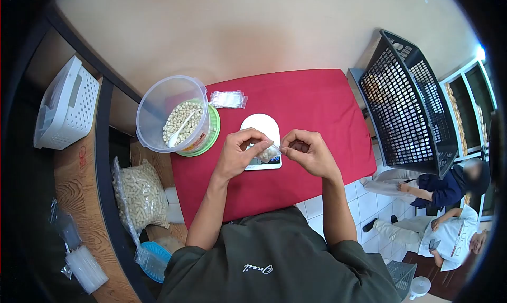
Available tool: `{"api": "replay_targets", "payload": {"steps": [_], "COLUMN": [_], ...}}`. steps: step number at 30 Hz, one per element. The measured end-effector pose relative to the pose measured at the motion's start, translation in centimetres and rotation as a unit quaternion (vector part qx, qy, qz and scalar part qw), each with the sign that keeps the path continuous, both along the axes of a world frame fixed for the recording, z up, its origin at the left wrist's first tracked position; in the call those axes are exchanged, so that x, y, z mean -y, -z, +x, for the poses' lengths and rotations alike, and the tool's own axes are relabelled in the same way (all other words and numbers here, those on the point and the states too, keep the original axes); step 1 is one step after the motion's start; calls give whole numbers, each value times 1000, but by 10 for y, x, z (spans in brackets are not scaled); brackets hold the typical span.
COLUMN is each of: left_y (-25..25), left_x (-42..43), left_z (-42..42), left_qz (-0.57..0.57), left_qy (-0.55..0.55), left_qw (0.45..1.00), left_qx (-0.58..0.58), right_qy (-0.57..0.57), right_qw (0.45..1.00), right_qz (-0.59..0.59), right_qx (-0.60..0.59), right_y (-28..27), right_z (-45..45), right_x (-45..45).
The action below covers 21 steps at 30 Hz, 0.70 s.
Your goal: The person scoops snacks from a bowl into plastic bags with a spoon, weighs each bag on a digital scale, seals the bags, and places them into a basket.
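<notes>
My left hand [241, 154] pinches one upper side of a small clear plastic bag [269, 154] with pale contents in its bottom. At the bag's other side, my right hand [310, 154] is closed, thumb against fingers, on its edge. Both hands are over a white kitchen scale [262, 124], whose display is partly hidden behind the bag. Left of the scale, a large clear tub [150, 118] holds pale nuts or beans [177, 118] with a white spoon [181, 129] lying on them. The tub leans on a green round lid or basin [214, 131].
A pack of clear bags [228, 99] lies on the red tablecloth [317, 102]. A big sack of pale pieces [142, 192] stands at the left, beside a wooden shelf [79, 181]. A black crate [404, 107] is at the right; two people are beyond it.
</notes>
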<state>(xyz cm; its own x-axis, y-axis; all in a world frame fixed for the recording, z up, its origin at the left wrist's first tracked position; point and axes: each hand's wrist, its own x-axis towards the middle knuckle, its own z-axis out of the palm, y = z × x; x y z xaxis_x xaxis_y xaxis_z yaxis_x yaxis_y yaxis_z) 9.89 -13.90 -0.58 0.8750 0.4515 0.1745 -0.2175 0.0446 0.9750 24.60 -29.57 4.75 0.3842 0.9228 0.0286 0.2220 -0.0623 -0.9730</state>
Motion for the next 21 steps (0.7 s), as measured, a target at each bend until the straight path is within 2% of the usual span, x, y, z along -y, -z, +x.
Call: {"api": "replay_targets", "payload": {"steps": [3,8,11,13,16,21], "left_y": [-3,3,4,11,13,13], "left_x": [3,6,9,9,10,17], "left_z": [1,2,2,4,5,5], "left_qz": [-34,10,2,8,24,63], "left_qy": [13,-34,-61,-58,-60,-93], "left_qw": [999,999,998,998,998,994], "left_qx": [-12,-18,-5,-1,-4,-13], "right_qy": [5,19,31,23,59,94], "right_qw": [1000,999,999,997,995,988], "right_qz": [-12,28,21,20,-23,-12], "right_qx": [0,-27,2,64,72,121], "right_y": [1,13,10,7,8,12], "right_z": [2,0,-3,-7,-12,-19], "right_x": [4,1,-2,-5,-10,-12]}}
